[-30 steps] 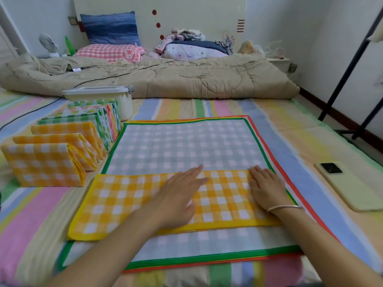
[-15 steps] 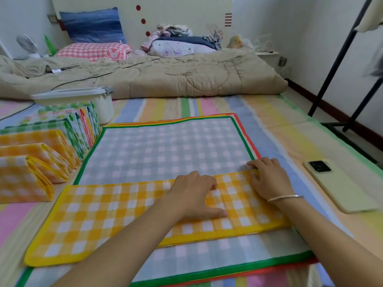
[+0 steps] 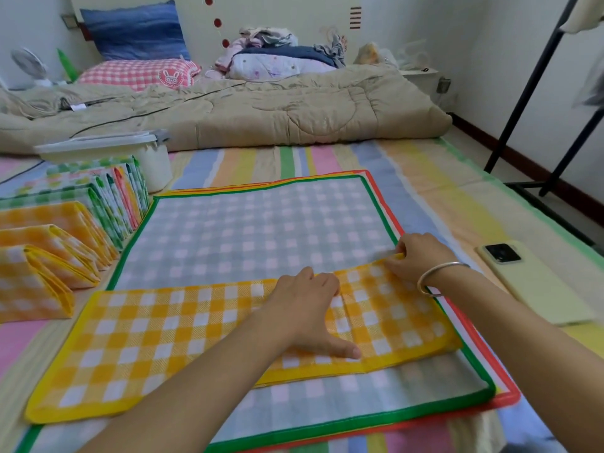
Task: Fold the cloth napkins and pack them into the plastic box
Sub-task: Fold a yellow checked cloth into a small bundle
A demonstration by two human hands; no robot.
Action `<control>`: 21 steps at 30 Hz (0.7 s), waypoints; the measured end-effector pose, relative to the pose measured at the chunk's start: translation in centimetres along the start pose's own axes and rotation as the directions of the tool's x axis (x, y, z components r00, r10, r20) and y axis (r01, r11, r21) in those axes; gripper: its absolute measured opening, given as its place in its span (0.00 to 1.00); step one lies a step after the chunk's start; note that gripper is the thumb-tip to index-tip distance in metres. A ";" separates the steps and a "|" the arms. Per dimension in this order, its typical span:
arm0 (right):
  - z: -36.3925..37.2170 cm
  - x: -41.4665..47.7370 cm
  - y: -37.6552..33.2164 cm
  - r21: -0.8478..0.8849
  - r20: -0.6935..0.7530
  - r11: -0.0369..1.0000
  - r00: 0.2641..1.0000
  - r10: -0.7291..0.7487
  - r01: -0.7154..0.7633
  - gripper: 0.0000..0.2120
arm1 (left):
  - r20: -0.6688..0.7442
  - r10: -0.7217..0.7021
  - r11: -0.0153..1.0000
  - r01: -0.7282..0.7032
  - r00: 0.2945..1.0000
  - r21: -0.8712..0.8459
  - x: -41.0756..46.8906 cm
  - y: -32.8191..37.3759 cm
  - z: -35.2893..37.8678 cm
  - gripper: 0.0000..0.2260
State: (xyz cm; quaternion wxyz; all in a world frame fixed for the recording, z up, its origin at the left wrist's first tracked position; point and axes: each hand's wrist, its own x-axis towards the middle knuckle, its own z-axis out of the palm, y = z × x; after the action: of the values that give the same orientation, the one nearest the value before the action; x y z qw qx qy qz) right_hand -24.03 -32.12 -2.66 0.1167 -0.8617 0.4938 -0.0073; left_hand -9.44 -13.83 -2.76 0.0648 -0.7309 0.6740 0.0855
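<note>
At the near edge of the striped sheet (image 3: 327, 155), a yellow napkin (image 3: 163, 348), folded into a long band, is lying across a pile of flat napkins (image 3: 261, 230) whose top one is grey-checked with a green border. Near its middle the band is being pressed down by the left hand (image 3: 307, 308). The fingers are bent under and kept close together, and the thumb is stretched out flat towards the near hem. It cannot be told whether any cloth is being caught beneath the hidden fingertips. A crease is showing in the cloth just to the right of this hand.

The far right corner of the yellow napkin is being pinched between thumb and fingers of the right hand (image 3: 421, 256) and raised slightly off the pile. A silver bangle (image 3: 438, 276) is being worn on that wrist. To the right, apart from the pile, a phone (image 3: 529, 282) is lying face down on the sheet.

At the left, folded napkins (image 3: 39, 282) are standing in a row, yellow ones nearest and green ones farther back. Just behind them the plastic box (image 3: 130, 155) is sitting with its lid on. Farther back, a beige quilt (image 3: 261, 109) is bunched across the bed, and a pink checked pillow (image 3: 137, 73) is lying beyond it.
</note>
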 end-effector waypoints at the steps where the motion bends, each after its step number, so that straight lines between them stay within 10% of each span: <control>1: -0.2 -0.2 -0.1 0.090 -0.008 0.996 1.000 0.010 -0.009 0.13 | -0.002 0.000 1.000 0.000 1.000 0.004 0.0 0.0 0.1 0.42; 12: -1.5 -4.0 1.9 0.289 0.323 0.935 0.940 0.107 -0.205 0.27 | -0.004 -0.017 1.000 0.017 1.000 -0.003 -0.2 0.2 0.4 0.45; 21: -3.2 -7.0 -1.0 0.710 0.203 0.698 0.976 -0.077 -0.092 0.15 | -0.058 -0.017 1.000 0.018 0.998 0.011 0.2 0.8 0.3 0.43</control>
State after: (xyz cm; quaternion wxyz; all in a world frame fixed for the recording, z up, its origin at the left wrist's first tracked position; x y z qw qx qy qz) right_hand -27.14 -26.32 1.40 0.4952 -0.7419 0.4400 -0.1040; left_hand -10.25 -14.04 -3.13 0.0501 -0.7387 0.6695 0.0598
